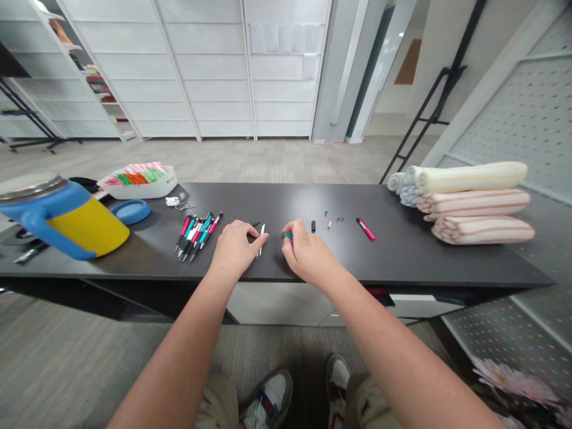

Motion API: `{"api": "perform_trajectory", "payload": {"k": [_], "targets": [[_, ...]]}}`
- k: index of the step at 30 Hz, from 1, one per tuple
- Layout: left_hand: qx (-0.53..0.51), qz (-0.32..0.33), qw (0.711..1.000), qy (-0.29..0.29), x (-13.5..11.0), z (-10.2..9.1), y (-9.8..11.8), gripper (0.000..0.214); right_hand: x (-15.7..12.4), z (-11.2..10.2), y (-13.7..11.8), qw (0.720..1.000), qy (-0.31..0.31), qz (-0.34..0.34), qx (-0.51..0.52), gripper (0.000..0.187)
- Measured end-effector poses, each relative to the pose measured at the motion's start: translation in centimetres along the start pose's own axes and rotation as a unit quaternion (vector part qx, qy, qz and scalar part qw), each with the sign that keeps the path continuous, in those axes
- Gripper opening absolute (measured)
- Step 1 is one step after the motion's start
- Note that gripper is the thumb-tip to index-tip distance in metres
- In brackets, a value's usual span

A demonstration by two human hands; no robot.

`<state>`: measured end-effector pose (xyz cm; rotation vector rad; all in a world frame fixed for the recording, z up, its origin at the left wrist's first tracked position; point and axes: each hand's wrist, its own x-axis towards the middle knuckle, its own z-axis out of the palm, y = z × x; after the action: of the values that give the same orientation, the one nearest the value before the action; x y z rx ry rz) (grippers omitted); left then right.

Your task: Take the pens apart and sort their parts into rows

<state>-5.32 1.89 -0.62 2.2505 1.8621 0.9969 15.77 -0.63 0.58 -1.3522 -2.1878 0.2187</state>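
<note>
1. Right hand point(308, 253) pinches a teal pen part point(286, 235) between thumb and fingertips; it pokes out toward the left hand.
2. Left hand point(235, 247) has its fingers curled together, with a slim white pen part point(261, 238) at the fingertips; whether it's clamped, I cannot tell.
3. Pens point(196, 235) lie just beside the left hand on a dark table point(402, 250).
4. Small parts point(333, 220) and a red pen point(365, 229) lie right of the right hand.
5. Farther off: a blue-and-yellow mug point(75, 220), a tub point(138, 182), and folded towels point(473, 202).

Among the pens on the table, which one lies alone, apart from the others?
The red pen on the right; the other pens lie bunched together on the left.
</note>
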Motion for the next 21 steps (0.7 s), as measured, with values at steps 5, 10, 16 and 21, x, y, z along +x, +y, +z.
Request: {"api": "perform_trajectory", "payload": {"k": [5,10,16,21], "targets": [[0.012,-0.002,1.0,0.003,-0.1,0.2,-0.2,0.021,0.1,0.3,0.7,0.996,0.024,-0.026,0.087,0.023],[0.018,-0.008,1.0,-0.006,-0.1,0.2,-0.1,0.02,0.0,-0.2,1.3,0.965,0.002,-0.053,0.258,0.018],[0.011,-0.005,1.0,0.006,-0.2,0.1,-0.1,0.027,0.6,-0.3,2.2,0.876,0.04,0.029,0.48,0.023],[-0.015,0.001,1.0,0.007,-0.2,-0.3,0.2,0.029,0.9,0.0,2.9,0.811,0.089,0.091,0.57,0.031]]}}
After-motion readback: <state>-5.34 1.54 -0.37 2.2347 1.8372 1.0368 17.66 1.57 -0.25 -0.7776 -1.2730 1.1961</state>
